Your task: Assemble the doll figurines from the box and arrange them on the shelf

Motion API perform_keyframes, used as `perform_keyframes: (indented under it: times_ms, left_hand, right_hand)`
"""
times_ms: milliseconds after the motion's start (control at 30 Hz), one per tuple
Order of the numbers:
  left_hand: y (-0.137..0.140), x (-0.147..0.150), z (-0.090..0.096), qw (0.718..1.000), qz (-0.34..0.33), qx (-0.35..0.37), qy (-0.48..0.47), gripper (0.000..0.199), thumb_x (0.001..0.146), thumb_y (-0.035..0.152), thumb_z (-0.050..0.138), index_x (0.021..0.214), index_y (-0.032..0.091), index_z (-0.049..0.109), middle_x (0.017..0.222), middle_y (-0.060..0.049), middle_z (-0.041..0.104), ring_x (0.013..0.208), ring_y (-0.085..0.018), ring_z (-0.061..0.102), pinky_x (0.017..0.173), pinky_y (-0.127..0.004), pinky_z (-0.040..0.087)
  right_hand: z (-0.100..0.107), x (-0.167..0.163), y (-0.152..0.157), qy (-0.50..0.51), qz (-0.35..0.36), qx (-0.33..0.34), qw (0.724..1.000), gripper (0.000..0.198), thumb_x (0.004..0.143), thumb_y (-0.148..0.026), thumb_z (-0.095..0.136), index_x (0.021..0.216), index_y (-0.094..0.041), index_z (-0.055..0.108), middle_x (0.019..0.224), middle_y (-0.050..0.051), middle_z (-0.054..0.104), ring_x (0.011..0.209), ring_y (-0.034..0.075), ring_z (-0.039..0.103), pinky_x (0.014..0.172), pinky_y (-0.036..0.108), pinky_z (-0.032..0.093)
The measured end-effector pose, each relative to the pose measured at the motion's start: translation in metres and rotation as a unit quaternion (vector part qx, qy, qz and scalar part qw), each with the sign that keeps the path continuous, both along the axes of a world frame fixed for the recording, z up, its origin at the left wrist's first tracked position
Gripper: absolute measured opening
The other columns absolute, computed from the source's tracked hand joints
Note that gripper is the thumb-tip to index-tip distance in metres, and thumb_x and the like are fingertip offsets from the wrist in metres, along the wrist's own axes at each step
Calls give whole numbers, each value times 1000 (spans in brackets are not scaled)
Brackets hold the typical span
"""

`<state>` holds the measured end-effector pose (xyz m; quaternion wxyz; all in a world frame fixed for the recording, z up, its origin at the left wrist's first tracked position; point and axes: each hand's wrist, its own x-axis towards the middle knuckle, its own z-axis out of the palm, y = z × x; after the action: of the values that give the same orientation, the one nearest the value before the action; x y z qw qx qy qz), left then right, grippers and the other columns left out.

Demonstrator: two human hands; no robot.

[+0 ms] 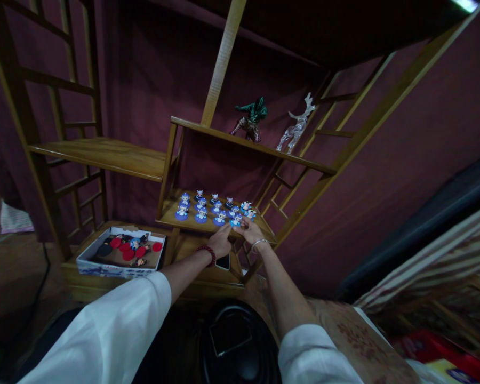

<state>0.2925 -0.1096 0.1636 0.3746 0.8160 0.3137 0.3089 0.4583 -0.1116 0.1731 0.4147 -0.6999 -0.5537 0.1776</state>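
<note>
Both my hands meet at a small blue-and-white toy figurine (236,218) at the front right of a shelf group. My left hand (221,242), with a red bead bracelet on the wrist, reaches its fingertips to the figurine's front edge. From the right, my right hand (252,233), with a pale bracelet, has its fingers closed at the figurine's side. Similar figurines on purple-blue bases, such as this one (200,214), stand upright in rows. Small dark figurines (215,199) form the back row. A blue-and-white figurine (246,207) stands just beyond my right fingers.
The wooden shelf (168,212) carries the rows. At lower left, a cardboard box (122,271) holds jumbled figurines with red and dark bases. A phone (223,262) lies below my hands. Above are a green-topped figure (253,117) and a clear deer (296,130). A black rounded object (240,341) is nearest me.
</note>
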Motion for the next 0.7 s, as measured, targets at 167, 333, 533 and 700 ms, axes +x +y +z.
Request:
perform_keyframes:
  times_ms: [167, 333, 533, 700]
  left_hand:
    - [1, -1, 0, 1000, -16, 14, 22, 68, 63, 2, 43, 129, 12, 36, 136, -7, 34, 124, -17, 32, 104, -26, 25]
    - [-2, -3, -3, 999, -15, 36, 3, 68, 64, 3, 40, 131, 16, 34, 137, -5, 33, 123, -17, 34, 104, -26, 27]
    - [-11, -11, -2, 999, -6, 53, 8, 65, 65, 4, 41, 130, 12, 35, 137, -7, 32, 125, -17, 31, 105, -27, 25]
    - [-19, -19, -1, 999, -4, 50, 14, 65, 65, 4, 42, 129, 8, 36, 138, -10, 30, 126, -18, 29, 105, -27, 24]
  right_hand:
    - [-2, 0, 0, -4, 4, 13, 1000, 51, 62, -25, 64, 111, -21, 52, 102, 3, 62, 98, 16, 56, 89, 32, 42]
    - [-7, 1, -2, -17, -18, 28, 999, 56, 60, -29, 65, 114, -19, 50, 105, 6, 61, 99, 17, 55, 87, 33, 43]
    - [-13, -5, -11, -39, -39, 85, 995, 51, 62, -31, 63, 110, -21, 53, 105, 6, 62, 97, 18, 56, 86, 33, 43]
    - [-16, -12, -19, -56, -66, 116, 989, 49, 63, -33, 61, 110, -20, 52, 107, 8, 62, 96, 17, 57, 86, 33, 43]
